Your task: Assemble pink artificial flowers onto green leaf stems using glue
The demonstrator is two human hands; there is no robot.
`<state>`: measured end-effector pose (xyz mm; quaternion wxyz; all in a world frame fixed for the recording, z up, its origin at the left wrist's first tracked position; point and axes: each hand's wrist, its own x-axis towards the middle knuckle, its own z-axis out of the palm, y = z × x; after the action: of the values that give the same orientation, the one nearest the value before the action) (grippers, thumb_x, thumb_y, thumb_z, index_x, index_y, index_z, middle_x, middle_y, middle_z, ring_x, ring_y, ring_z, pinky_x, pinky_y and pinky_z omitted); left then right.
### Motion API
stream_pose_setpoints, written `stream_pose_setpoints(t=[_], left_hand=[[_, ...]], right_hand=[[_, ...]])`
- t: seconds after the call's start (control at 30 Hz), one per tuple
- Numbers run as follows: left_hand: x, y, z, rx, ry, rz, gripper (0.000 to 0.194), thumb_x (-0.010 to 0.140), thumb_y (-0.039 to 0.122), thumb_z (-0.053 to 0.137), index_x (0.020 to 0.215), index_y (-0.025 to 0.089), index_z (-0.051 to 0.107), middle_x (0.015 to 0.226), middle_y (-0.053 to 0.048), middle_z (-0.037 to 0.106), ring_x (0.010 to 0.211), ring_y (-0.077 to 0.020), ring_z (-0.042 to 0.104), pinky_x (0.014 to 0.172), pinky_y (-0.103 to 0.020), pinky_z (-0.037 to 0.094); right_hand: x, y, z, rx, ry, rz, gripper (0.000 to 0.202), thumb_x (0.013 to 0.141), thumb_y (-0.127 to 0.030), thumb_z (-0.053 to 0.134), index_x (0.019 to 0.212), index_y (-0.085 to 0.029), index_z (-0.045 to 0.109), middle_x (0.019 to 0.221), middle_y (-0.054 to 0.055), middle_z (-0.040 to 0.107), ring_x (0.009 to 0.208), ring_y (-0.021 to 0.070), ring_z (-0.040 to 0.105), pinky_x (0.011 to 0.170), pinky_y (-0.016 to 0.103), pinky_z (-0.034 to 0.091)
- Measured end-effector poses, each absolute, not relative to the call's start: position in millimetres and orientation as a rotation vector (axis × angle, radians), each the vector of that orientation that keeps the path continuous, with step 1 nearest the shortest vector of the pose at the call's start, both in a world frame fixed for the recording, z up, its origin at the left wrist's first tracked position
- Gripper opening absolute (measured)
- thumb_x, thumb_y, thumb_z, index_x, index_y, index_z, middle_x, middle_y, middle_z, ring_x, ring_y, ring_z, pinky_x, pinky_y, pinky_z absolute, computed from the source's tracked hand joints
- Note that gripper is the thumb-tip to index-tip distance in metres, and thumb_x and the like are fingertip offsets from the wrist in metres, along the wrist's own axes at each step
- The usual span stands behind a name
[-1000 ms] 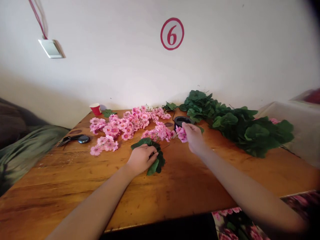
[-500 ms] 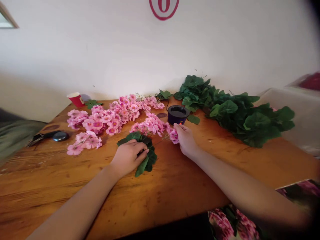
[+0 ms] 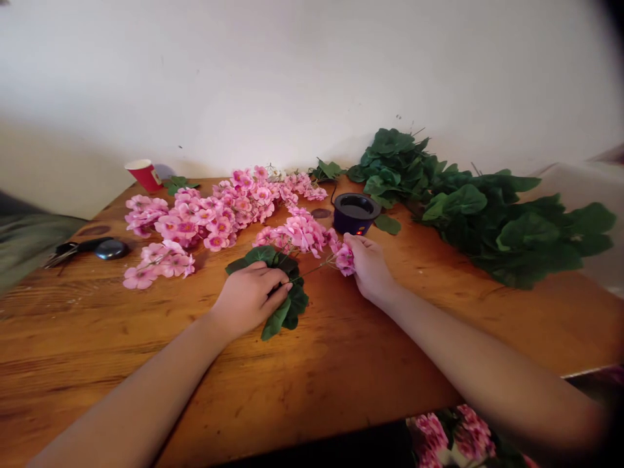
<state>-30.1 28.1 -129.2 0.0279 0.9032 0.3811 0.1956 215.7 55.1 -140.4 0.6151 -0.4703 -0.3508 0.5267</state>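
Note:
My left hand (image 3: 253, 296) is closed around the stem of an artificial flower spray, close above its green leaves (image 3: 292, 305). The leaves lie on the table beneath and beside the fingers. Pink blossoms (image 3: 302, 234) on thin stems fan out from there toward the back and right. At the outer right end, my right hand (image 3: 369, 266) pinches a pink blossom (image 3: 344, 259) between thumb and fingers. Just behind that hand stands a small dark round pot (image 3: 356, 211) with a lit orange light on its front.
A heap of pink flowers (image 3: 219, 218) spreads across the back left of the wooden table (image 3: 195, 390). Piled green leaves (image 3: 487, 208) lie at the back right. A red paper cup (image 3: 145, 177), scissors (image 3: 71, 250) and a dark round object (image 3: 111, 249) are at the left.
The camera view has tilted down and shifted slightly, so the wall sign has left the picture. Both hands keep their holds on the flower spray, almost unmoved.

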Motion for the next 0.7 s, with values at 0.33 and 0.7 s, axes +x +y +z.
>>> stream_pose_setpoints(t=[0.33, 0.7], left_hand=[[-31.4, 28.5, -130.1, 2.805, 1.158, 0.627, 0.027, 0.101, 0.034, 0.047, 0.090, 0.019, 0.067, 0.076, -0.002, 0.066, 0.076, -0.0183, 0.058, 0.068, -0.030, 0.042], [-31.0, 28.5, -130.0, 2.820, 1.140, 0.643, 0.025, 0.100, 0.033, 0.048, 0.089, 0.018, 0.066, 0.075, -0.003, 0.066, 0.076, -0.0191, 0.059, 0.068, -0.030, 0.042]], right_hand=[[218.1, 56.0, -143.1, -1.065, -0.824, 1.220, 0.039, 0.076, -0.043, 0.073, 0.067, -0.021, 0.041, 0.051, -0.006, 0.047, 0.039, 0.0080, 0.043, 0.035, 0.019, 0.026], [217.2, 55.5, -141.8, -1.083, -0.820, 1.225, 0.040, 0.074, -0.043, 0.075, 0.066, -0.020, 0.044, 0.050, -0.006, 0.044, 0.039, 0.0084, 0.045, 0.034, 0.018, 0.028]])
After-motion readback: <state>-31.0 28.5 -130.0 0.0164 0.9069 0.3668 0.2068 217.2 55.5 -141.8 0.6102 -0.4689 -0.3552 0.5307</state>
